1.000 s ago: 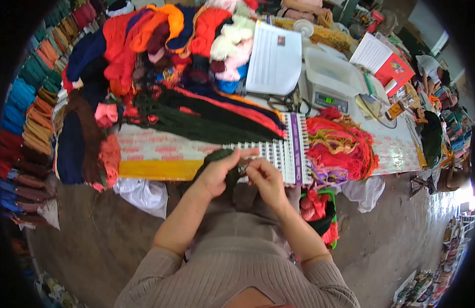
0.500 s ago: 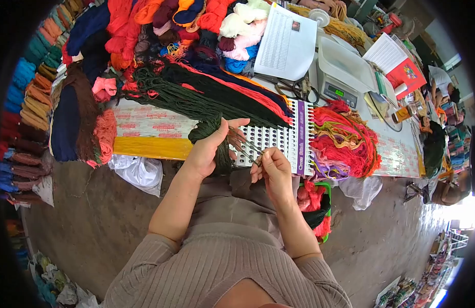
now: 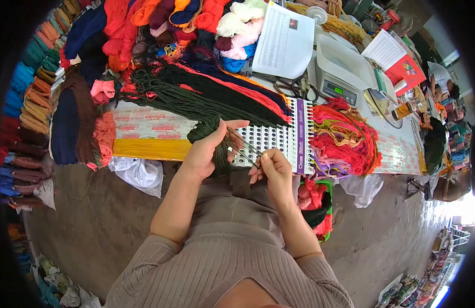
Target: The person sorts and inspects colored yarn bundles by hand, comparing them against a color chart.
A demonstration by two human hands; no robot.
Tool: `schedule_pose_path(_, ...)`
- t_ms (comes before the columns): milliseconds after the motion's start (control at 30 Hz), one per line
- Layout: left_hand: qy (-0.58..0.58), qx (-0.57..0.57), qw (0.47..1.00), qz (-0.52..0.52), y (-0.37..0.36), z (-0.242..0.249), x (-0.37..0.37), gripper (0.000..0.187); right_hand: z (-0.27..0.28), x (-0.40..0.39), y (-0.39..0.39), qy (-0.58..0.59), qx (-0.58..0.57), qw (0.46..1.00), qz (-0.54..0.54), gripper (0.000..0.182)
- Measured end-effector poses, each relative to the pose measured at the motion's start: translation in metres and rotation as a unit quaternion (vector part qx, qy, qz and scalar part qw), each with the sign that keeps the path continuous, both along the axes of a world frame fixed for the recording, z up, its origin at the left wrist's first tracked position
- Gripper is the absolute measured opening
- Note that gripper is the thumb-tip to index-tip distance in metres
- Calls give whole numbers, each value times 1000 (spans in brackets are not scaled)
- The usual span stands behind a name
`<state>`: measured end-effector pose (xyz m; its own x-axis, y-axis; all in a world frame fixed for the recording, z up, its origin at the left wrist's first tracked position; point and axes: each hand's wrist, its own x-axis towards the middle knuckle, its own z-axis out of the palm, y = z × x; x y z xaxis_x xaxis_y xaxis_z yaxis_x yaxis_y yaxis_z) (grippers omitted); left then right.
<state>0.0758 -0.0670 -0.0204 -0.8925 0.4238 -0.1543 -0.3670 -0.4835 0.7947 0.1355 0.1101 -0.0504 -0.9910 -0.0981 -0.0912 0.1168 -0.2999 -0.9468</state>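
Observation:
My left hand (image 3: 209, 149) is closed around a dark green skein of thread (image 3: 205, 129), part of which hangs below the palm. Several strands run from it to my right hand (image 3: 274, 168), whose thumb and fingers pinch them. Both hands are just above the table's near edge. Behind them lies a white thread card (image 3: 265, 137) with rows of holes and a purple printed strip. Dark green threads (image 3: 170, 95), black threads and coral-pink threads (image 3: 247, 95) stretch across the table, their right ends at the card's holes.
A red and multicoloured thread bundle (image 3: 345, 136) lies right of the card. Beyond are scissors (image 3: 299, 88), a printed sheet (image 3: 284, 43) and a scale (image 3: 340, 92) carrying a plastic tray (image 3: 345, 59). Piled skeins (image 3: 119, 31) fill the far left. Below the table stands a green basket (image 3: 328, 205).
My hands keep nearly the same pose, still holding the green strands between them. The view has shifted slightly. At the far right, another person has come more into sight.

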Motion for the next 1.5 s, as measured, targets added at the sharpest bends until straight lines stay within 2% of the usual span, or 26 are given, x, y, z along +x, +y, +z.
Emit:
schedule_pose_path(67, -1, 3, 1000, 4, 0, -1, 0, 47, 1, 0, 0, 3, 0, 1000, 1, 19)
schedule_pose_path(133, -5, 52, 998, -29, -4, -4, -2, 47, 1, 1, -1, 5, -1, 1000, 3, 18)
schedule_pose_path(267, -16, 54, 998, -25, -5, -3, -3, 47, 3, 1, -1, 10, 10, 1000, 11, 19)
schedule_pose_path(433, -12, 15, 1000, -18, -5, -1, -3, 49, 4, 1, 0, 2, 7, 1000, 18, 20)
schedule_pose_path(967, 4, 13, 998, -55, -10, 1, -2, 50, 4, 1, -1, -6, 7, 1000, 13, 21)
schedule_pose_path(1067, -15, 25, 999, -44, -9, -3, -1, 50, 5, 2, -2, -9, 3, 1000, 10, 22)
schedule_pose_path(1200, -55, 118, 989, -73, -11, -6, -2, 51, 7, 2, -3, -31, -9, 999, 8, 22)
schedule_pose_path(1233, -81, 160, 979, -94, -13, -7, -3, 52, 8, 3, -2, -35, 29, 998, 36, 20)
schedule_pose_path(1300, -84, 162, 978, -97, -13, -10, -5, 53, 12, 5, -2, -30, 124, 989, 80, 16)
schedule_pose_path(1367, -85, 105, 987, -84, -11, -2, -2, 52, 13, 7, -4, -28, 109, 990, 83, 8)
schedule_pose_path(1433, -50, 8, 990, -133, -21, -7, -4, 50, 19, 4, 5, 93, 246, 965, 23, 6)
schedule_pose_path(1467, -61, -56, 989, -120, -28, -3, -2, 47, 29, 3, 13, 153, 319, 934, -42, 10)
schedule_pose_path(1500, -89, -32, 983, -159, -45, -5, -5, 45, 37, 0, 26, 148, 309, 936, -75, 11)
